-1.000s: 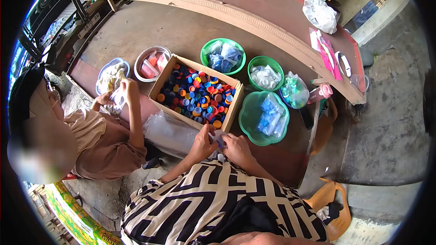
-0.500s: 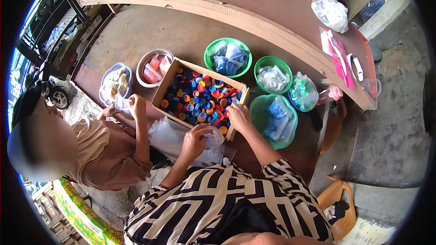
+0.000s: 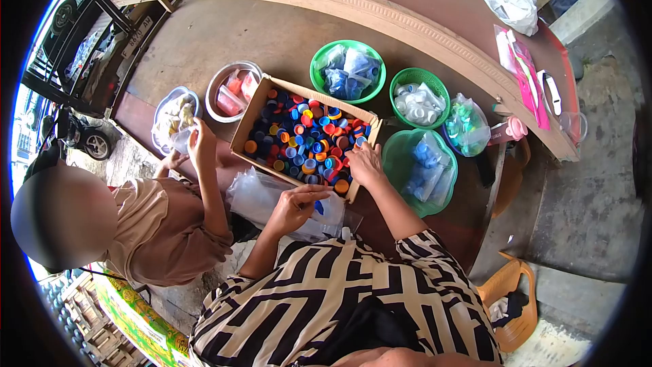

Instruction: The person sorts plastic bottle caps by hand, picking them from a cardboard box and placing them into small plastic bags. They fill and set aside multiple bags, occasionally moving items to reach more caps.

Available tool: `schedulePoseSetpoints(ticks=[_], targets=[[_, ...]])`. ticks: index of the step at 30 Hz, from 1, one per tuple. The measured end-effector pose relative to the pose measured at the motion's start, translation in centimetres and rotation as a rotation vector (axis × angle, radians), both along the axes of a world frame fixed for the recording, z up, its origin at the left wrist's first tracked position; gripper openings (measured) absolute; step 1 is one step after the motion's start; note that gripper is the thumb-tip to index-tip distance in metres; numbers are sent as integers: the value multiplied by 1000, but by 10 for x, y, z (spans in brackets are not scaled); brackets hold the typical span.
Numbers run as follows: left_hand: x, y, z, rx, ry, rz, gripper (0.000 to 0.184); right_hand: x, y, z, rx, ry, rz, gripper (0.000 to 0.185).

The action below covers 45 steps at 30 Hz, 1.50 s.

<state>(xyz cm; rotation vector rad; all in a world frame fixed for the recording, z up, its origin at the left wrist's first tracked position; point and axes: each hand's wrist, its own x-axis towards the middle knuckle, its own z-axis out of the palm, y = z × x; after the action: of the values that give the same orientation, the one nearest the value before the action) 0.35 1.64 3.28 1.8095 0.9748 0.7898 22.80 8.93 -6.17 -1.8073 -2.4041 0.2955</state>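
A cardboard box (image 3: 238, 137) holds many loose plastic bottle caps (image 3: 299, 137) in blue, red, orange and yellow. My right hand (image 3: 367, 165) reaches over the box's right edge, its fingers bent down among the caps; what is between the fingertips is hidden. Just in front of the box, my left hand (image 3: 293, 209) is closed on the edge of a clear plastic bag (image 3: 331, 212). A dark blue cap (image 3: 319, 207) shows in that bag. More clear plastic bags (image 3: 252, 194) lie flat to the left of my left hand.
Around the box stand a green basin (image 3: 392, 156), a green bowl (image 3: 314, 71), a green basket (image 3: 396, 105) and a metal bowl (image 3: 212, 95), all with bagged caps. At left, a co-worker (image 3: 170, 231) handles a bag over a pale blue basin (image 3: 155, 126). A wooden rail (image 3: 353, 3) crosses behind.
My right hand has shifted slightly within the box's right corner. My left hand's fingers have straightened, and a blue cap now shows in the bag. The view has tilted slightly.
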Motion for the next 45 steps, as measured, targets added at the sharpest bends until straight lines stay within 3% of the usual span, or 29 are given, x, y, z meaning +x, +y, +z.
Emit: schedulePoseSetpoints(ticks=[13,16,19,21,23,25,28,30,33,37,39,43,45], targets=[[-5,-27,18,-53,-60,-15,42,-9,0,-4,-27,-226,-79,17],[-4,-27,20,31,-56,50,42,-7,1,-3,-54,-234,-79,18],[-9,-27,31,-82,-102,58,40,-7,4,-2,-102,-248,-74,20],[-18,-26,29,-181,-442,57,40,-8,0,-1,-109,-269,-73,21],[-26,-22,12,-205,-585,175,38,-8,-1,4,-160,-238,-90,22],[-37,-16,-6,-181,-477,253,37,-8,-3,4,-143,-214,-123,22],[-59,-14,-53,-366,-452,344,35,-6,-1,-3,-134,-248,-102,22],[-68,-18,-70,-570,-601,444,35,-7,0,-1,-156,-201,-128,21],[-76,-20,-74,-621,-663,479,36,-7,-4,5,-112,-166,-138,19],[-77,-19,-48,-613,-790,341,35,-4,-7,0,56,-105,-111,10],[-66,-20,-34,-534,-1120,281,38,-3,-7,-3,80,-56,-118,6],[-81,2,-60,-665,-1409,115,44,-3,-4,-8,138,50,-159,9],[-66,-1,-53,-643,-1365,196,44,-1,-3,-8,151,43,-141,6]])
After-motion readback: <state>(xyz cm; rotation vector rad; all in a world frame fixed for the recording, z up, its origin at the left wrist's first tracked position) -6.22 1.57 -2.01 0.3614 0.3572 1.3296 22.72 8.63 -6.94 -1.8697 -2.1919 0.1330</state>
